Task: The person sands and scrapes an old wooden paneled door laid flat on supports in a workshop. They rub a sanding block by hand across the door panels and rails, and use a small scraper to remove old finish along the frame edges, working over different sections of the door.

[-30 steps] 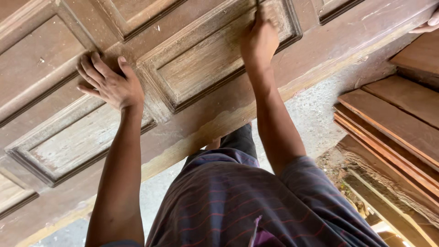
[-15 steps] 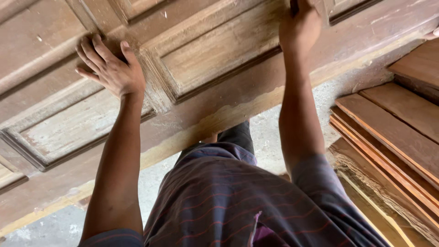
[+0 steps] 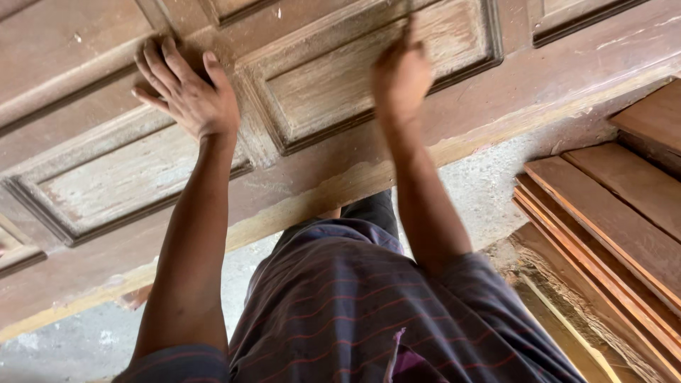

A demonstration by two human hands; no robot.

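Observation:
A worn brown panelled wooden door (image 3: 496, 99) lies flat in front of me, its finish rubbed pale in places. My left hand (image 3: 188, 92) rests palm down on the frame between two panels, fingers spread. My right hand (image 3: 401, 74) is blurred and presses on the pale raised panel (image 3: 319, 92). Its fingers look drawn together. Whether it holds something against the wood is hidden by the blur.
Several reddish wooden planks (image 3: 610, 220) are stacked at the right, beside a rough earthen edge. Grey concrete floor (image 3: 482, 191) shows below the door's near edge. My striped dark shirt (image 3: 355, 312) fills the bottom of the view.
My right hand has slid from the panel's far right corner back toward the panel's middle. My left hand has stayed on the frame.

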